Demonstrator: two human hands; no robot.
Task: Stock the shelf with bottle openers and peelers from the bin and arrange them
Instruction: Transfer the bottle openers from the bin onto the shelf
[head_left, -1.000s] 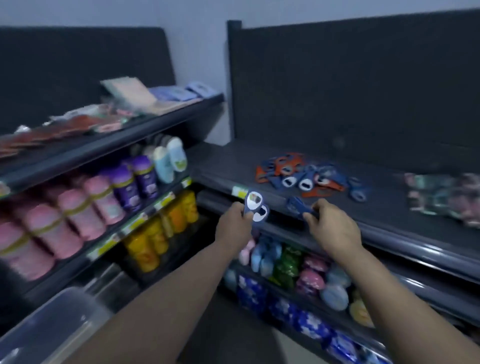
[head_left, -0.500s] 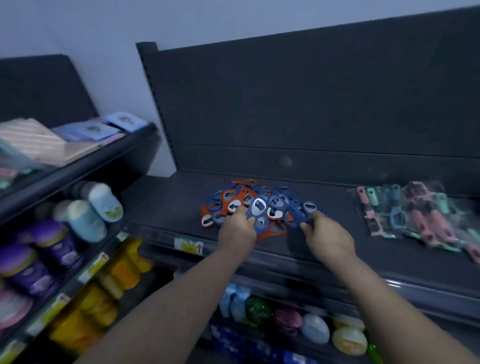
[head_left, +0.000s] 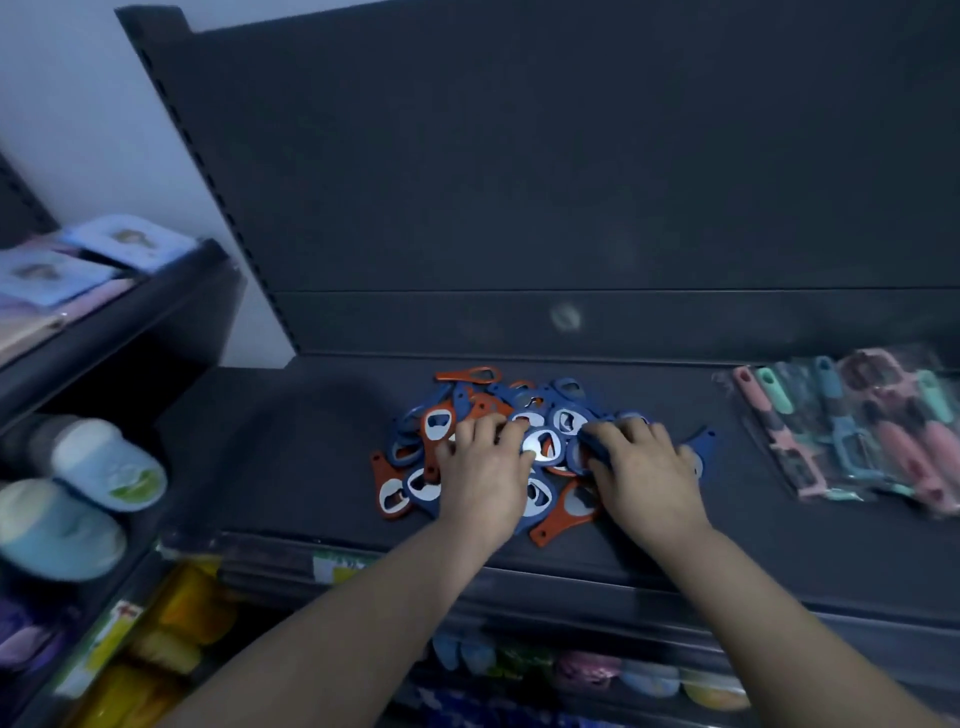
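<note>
- Half a second back both hands hung at the near edge of the pile, each pinching an opener; they are now down on top of the heap, and the view has closed in on the shelf
- The pair of steel-faced openers that the left hand carried a second ago above the shelf lip now lies among the others
- The left hand (head_left: 480, 470) lies palm down on the left-centre of the pile of bottle openers (head_left: 540, 447), fingers (head_left: 488, 431) loosely spread and pointing to the far side, thumb tip against a steel-faced blue opener (head_left: 543, 447)
- The right hand (head_left: 641, 475) lies palm down on the right side of the pile, fingers curled over a dark blue opener at its far-left edge; whether it grips that one or only presses it cannot be told
- Both forearms reach in from the near edge, bare
- The openers, blue and orange, sit heaped in the middle of the dark shelf (head_left: 322, 467), one orange opener (head_left: 467, 374) lying at the far edge of the heap
- The bagged peelers (head_left: 857, 431), pink and mint, lie on the same shelf to the right, well apart from the pile
- A yellow price tag (head_left: 340, 566) sits on the shelf's near lip; its print is too blurred to read, as are the labels on the capped bottles (head_left: 104, 467) at left
</note>
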